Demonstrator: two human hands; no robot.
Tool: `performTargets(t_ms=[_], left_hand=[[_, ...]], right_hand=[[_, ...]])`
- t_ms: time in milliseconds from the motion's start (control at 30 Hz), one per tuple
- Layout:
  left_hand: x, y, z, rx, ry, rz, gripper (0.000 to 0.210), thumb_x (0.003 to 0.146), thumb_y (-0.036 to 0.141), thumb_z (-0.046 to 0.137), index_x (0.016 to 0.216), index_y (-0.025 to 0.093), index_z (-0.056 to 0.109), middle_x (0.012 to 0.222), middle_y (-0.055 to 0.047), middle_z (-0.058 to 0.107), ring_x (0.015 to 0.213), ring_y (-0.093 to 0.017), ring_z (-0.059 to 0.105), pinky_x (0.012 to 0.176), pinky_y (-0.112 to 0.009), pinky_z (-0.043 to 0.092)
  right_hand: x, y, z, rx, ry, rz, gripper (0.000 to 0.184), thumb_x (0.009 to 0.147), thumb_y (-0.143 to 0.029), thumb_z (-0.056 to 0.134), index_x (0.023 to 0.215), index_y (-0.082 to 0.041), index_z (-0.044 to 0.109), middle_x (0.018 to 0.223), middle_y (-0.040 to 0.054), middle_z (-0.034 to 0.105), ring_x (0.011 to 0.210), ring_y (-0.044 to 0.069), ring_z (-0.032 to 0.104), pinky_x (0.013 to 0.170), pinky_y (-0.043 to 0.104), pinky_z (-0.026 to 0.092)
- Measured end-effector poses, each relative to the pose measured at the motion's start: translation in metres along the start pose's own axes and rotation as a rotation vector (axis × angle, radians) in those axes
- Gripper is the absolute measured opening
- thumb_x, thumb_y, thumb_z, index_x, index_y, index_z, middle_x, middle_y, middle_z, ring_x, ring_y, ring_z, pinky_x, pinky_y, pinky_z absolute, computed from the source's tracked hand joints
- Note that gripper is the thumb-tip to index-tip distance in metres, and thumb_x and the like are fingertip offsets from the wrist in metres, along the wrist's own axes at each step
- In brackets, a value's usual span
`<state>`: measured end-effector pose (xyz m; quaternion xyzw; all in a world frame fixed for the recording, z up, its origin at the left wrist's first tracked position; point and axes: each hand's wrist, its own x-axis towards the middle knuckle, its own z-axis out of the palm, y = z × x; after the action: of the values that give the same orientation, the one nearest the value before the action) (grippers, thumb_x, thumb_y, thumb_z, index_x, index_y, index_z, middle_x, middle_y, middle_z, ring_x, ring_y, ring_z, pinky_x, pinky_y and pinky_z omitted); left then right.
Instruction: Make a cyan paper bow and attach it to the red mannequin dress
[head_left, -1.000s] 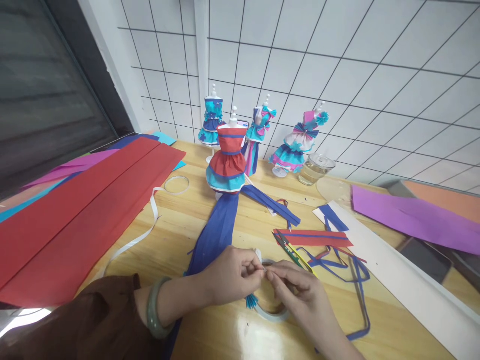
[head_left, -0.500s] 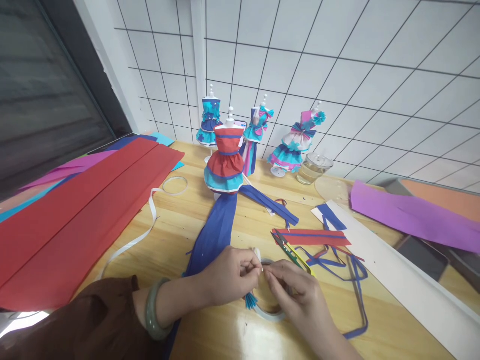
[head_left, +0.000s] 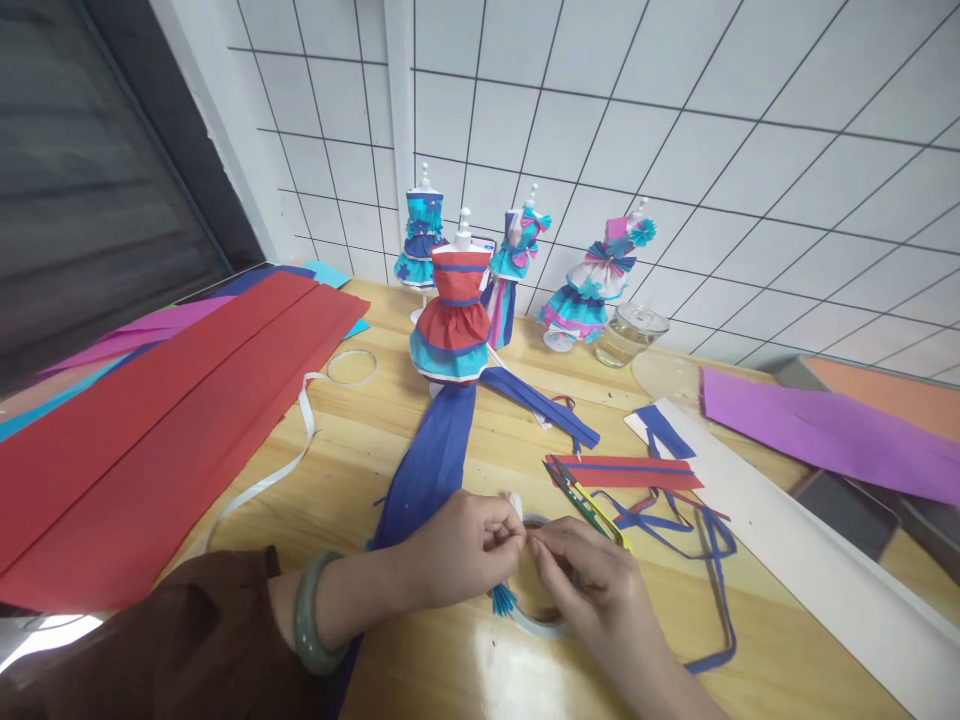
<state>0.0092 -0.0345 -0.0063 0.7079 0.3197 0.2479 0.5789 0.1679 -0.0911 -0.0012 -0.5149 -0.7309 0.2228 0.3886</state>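
My left hand (head_left: 480, 550) and my right hand (head_left: 596, 575) meet fingertip to fingertip, both closed in a pinch. Whatever lies between the fingers is too small to make out. A small white piece (head_left: 515, 504) sticks up behind the left fingers. Below that hand a pleated turquoise paper piece (head_left: 503, 600) shows, partly hidden. Under both hands a roll of tape (head_left: 541, 627) lies flat on the table. Yellow-handled thread snips (head_left: 589, 505) lie just beyond my right hand. A long blue crepe strip (head_left: 427, 470) runs beneath my left forearm.
Ahead stands a mini mannequin in a red dress (head_left: 454, 320), with several others behind it. A glass cup (head_left: 630, 335) is at the back. Red crepe paper (head_left: 180, 420) covers the left side. Blue scraps (head_left: 720, 580), a white sheet (head_left: 795, 550) and purple paper (head_left: 817, 430) lie right.
Both hands stay almost in place, still pinched together. A tiny pale bit seen between the fingertips earlier no longer shows. The view has shifted very slightly.
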Motion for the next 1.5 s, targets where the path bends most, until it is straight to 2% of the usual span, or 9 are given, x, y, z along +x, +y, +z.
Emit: performTargets(t_ms=[167, 333, 533, 700, 967, 1233, 1500], left_hand=[[-0.0006, -0.0002, -0.0002, 0.013, -0.007, -0.006, 0.008, 0.071, 0.012, 0.044, 0.067, 0.013, 0.052, 0.053, 0.003, 0.049, 0.046, -0.005, 0.043, 0.043, -0.016, 0.030], [-0.0001, -0.0013, -0.0010, 0.000, -0.017, -0.023, 0.008, 0.071, 0.014, 0.045, 0.068, 0.013, 0.052, 0.054, 0.003, 0.050, 0.048, -0.006, 0.046, 0.044, -0.015, 0.032], [0.0005, -0.0019, -0.0011, -0.027, -0.029, -0.025, 0.006, 0.070, 0.012, 0.046, 0.068, 0.013, 0.051, 0.055, 0.002, 0.052, 0.048, -0.006, 0.046, 0.044, -0.015, 0.033], [0.0013, -0.0018, 0.0010, -0.056, -0.019, -0.019, 0.005, 0.069, 0.012, 0.048, 0.069, 0.013, 0.052, 0.054, 0.003, 0.049, 0.047, -0.005, 0.043, 0.044, -0.014, 0.032], [0.0020, -0.0036, 0.0006, -0.009, 0.019, -0.009, 0.003, 0.069, 0.014, 0.049, 0.068, 0.013, 0.051, 0.052, 0.004, 0.048, 0.048, -0.005, 0.045, 0.044, -0.014, 0.034], [-0.0001, -0.0030, -0.0001, 0.048, 0.032, 0.035, 0.004, 0.069, 0.013, 0.050, 0.069, 0.013, 0.053, 0.051, 0.005, 0.045, 0.046, -0.004, 0.041, 0.044, -0.014, 0.033], [0.0012, -0.0032, 0.0011, -0.012, 0.016, -0.007, 0.008, 0.071, 0.017, 0.049, 0.069, 0.012, 0.055, 0.054, 0.002, 0.051, 0.050, -0.006, 0.047, 0.048, -0.016, 0.037]], right_hand=[[0.0017, -0.0027, -0.0008, 0.028, 0.015, 0.056, 0.016, 0.081, -0.020, 0.049, 0.076, -0.018, 0.065, 0.075, 0.0086, 0.065, 0.069, 0.019, 0.060, 0.059, 0.028, 0.049], [0.0038, -0.0045, -0.0026, 0.087, -0.036, 0.127, 0.022, 0.083, -0.024, 0.047, 0.073, -0.018, 0.066, 0.075, 0.0084, 0.065, 0.072, 0.020, 0.061, 0.063, 0.030, 0.050], [0.0021, 0.0004, -0.0006, 0.073, -0.012, 0.086, 0.019, 0.083, -0.023, 0.049, 0.075, -0.018, 0.065, 0.074, 0.0083, 0.065, 0.069, 0.019, 0.060, 0.061, 0.029, 0.049], [0.0026, -0.0019, 0.0000, 0.042, -0.006, 0.110, 0.018, 0.082, -0.021, 0.049, 0.072, -0.018, 0.064, 0.069, 0.0071, 0.063, 0.064, 0.017, 0.058, 0.056, 0.028, 0.047], [0.0045, -0.0048, -0.0009, 0.096, -0.041, 0.107, 0.022, 0.084, -0.025, 0.046, 0.081, -0.018, 0.067, 0.079, 0.0093, 0.066, 0.073, 0.020, 0.061, 0.064, 0.030, 0.049], [0.0013, 0.0019, 0.0003, 0.072, -0.013, 0.111, 0.015, 0.081, -0.020, 0.051, 0.077, -0.018, 0.066, 0.073, 0.0069, 0.065, 0.069, 0.019, 0.061, 0.062, 0.029, 0.049], [0.0021, 0.0014, -0.0009, 0.026, -0.016, 0.096, 0.017, 0.082, -0.020, 0.049, 0.075, -0.017, 0.064, 0.072, 0.0068, 0.063, 0.067, 0.018, 0.060, 0.059, 0.028, 0.048]])
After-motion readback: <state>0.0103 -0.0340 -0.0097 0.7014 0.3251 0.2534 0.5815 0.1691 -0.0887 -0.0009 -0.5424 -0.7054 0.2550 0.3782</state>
